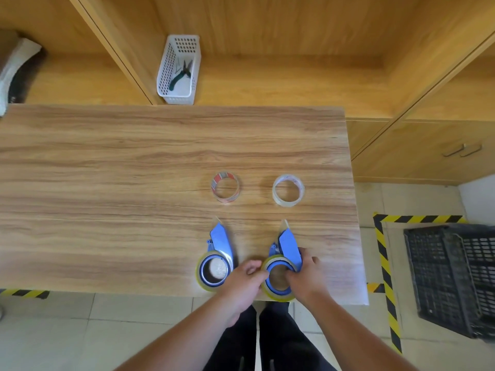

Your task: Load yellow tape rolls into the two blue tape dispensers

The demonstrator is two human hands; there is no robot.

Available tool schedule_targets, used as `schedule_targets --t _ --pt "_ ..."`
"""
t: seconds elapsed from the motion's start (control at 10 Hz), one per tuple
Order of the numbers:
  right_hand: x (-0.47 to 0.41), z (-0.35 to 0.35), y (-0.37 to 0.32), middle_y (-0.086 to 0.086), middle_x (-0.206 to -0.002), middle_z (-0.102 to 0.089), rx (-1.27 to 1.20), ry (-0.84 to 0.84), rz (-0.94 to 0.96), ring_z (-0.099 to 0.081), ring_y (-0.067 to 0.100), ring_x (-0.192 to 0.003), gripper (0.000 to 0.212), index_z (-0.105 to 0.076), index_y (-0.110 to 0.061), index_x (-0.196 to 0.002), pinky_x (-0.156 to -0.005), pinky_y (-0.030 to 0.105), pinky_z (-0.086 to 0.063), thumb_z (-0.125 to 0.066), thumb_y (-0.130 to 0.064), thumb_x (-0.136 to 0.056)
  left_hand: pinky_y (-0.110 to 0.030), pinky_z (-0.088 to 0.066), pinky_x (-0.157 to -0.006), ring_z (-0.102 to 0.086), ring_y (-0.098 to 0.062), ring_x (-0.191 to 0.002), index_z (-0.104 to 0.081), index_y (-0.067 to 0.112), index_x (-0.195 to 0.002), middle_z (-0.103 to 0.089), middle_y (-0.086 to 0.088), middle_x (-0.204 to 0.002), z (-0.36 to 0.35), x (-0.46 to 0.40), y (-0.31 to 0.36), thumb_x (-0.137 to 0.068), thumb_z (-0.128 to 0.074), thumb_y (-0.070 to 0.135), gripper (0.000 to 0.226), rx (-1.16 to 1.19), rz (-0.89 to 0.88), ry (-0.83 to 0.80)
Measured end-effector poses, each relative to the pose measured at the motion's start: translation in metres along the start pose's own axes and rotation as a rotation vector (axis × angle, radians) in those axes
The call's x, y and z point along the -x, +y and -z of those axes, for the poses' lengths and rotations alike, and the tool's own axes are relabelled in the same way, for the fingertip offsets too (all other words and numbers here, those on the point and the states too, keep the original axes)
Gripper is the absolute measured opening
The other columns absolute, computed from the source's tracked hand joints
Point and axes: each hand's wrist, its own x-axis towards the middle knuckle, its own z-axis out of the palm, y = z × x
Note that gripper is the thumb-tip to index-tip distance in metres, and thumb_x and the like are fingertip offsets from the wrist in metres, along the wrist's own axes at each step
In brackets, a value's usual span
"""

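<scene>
Two blue tape dispensers lie near the table's front edge. The left dispenser (pixel 221 245) has a yellow tape roll (pixel 201 279) around its hub and nothing touches it. The right dispenser (pixel 289 246) also carries a yellow tape roll (pixel 276 296). My left hand (pixel 243 283) pinches the left rim of that right roll. My right hand (pixel 305 275) grips the right dispenser's body, fingers reaching into the hub. A strip of tape sticks out past each dispenser's far tip.
A red-printed tape core (pixel 225 187) and a clear tape core (pixel 288 190) stand farther back on the wooden table (pixel 134 183). A white basket (pixel 179 70) with pliers sits on the shelf behind. A black crate (pixel 452 279) stands on the floor at right.
</scene>
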Motion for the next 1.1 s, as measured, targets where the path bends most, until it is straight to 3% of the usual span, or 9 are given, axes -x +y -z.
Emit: schedule_targets --t 0.3,0.5,0.6,0.7,0.8,1.0,1.1 --pt "-0.007 -0.013 0.0 0.001 -0.12 -0.047 0.071 -0.001 -0.005 -0.062 0.03 -0.102 0.063 -0.045 -0.029 -0.138 -0.09 0.047 -0.056 -0.065 -0.011 -0.081 -0.04 -0.054 -0.104 -0.067 -0.011 -0.104 -0.061 0.027 -0.134 -0.065 0.013 -0.121 0.002 -0.014 -0.009 -0.09 -0.067 0.035 0.045 -0.026 0.046 0.05" --pt "-0.012 -0.019 0.002 0.003 -0.12 -0.049 0.062 0.046 -0.031 -0.063 0.031 -0.102 0.061 -0.045 -0.028 -0.134 -0.089 0.048 -0.058 -0.069 -0.01 -0.081 -0.042 -0.054 -0.104 -0.066 -0.012 -0.106 -0.062 0.029 -0.133 -0.065 0.017 -0.108 0.002 -0.018 -0.01 -0.094 -0.061 0.036 0.04 -0.03 0.054 0.062" --pt "-0.014 -0.019 0.003 0.006 -0.123 -0.05 0.043 0.059 -0.044 -0.064 0.031 -0.102 0.062 -0.046 -0.027 -0.133 -0.088 0.047 -0.059 -0.071 -0.01 -0.079 -0.041 -0.052 -0.106 -0.065 -0.015 -0.111 -0.06 0.029 -0.137 -0.064 0.015 -0.113 0.003 -0.018 -0.01 -0.093 -0.059 0.038 0.044 -0.062 0.051 0.055" --pt "-0.013 -0.017 0.003 0.003 -0.114 -0.05 0.023 0.062 -0.05 -0.063 0.029 -0.098 0.061 -0.047 -0.025 -0.131 -0.082 0.043 -0.058 -0.073 -0.012 -0.077 -0.04 -0.047 -0.111 -0.061 -0.016 -0.122 -0.053 0.033 -0.144 -0.06 0.009 -0.14 0.003 -0.012 -0.009 -0.09 -0.058 0.042 0.055 -0.082 0.045 0.024" --pt "-0.011 -0.017 0.004 0.002 -0.112 -0.048 0.023 0.052 -0.043 -0.062 0.027 -0.1 0.064 -0.047 -0.024 -0.133 -0.083 0.041 -0.058 -0.075 -0.015 -0.076 -0.039 -0.042 -0.116 -0.053 -0.014 -0.134 -0.048 0.033 -0.148 -0.05 0.007 -0.154 0.002 -0.009 -0.01 -0.091 -0.059 0.041 0.058 -0.094 0.018 0.008" --pt "0.001 -0.009 0.0 0.003 -0.127 -0.044 0.003 0.043 -0.005 -0.058 0.028 -0.111 0.077 -0.041 -0.023 -0.141 -0.094 0.047 -0.055 -0.076 -0.026 -0.074 -0.039 -0.043 -0.115 -0.055 -0.012 -0.131 -0.05 0.034 -0.145 -0.052 0.011 -0.149 0.002 0.005 -0.006 -0.096 -0.058 0.039 0.05 -0.181 -0.078 0.033" --pt "0.009 -0.001 -0.007 0.003 -0.134 -0.039 -0.029 0.108 0.027 -0.054 0.028 -0.116 0.077 -0.04 -0.025 -0.142 -0.095 0.048 -0.054 -0.074 -0.031 -0.073 -0.038 -0.048 -0.11 -0.061 -0.011 -0.121 -0.058 0.042 -0.13 -0.058 0.015 -0.14 0.006 0.014 0.004 -0.094 -0.06 0.041 0.036 -0.12 -0.153 0.074"
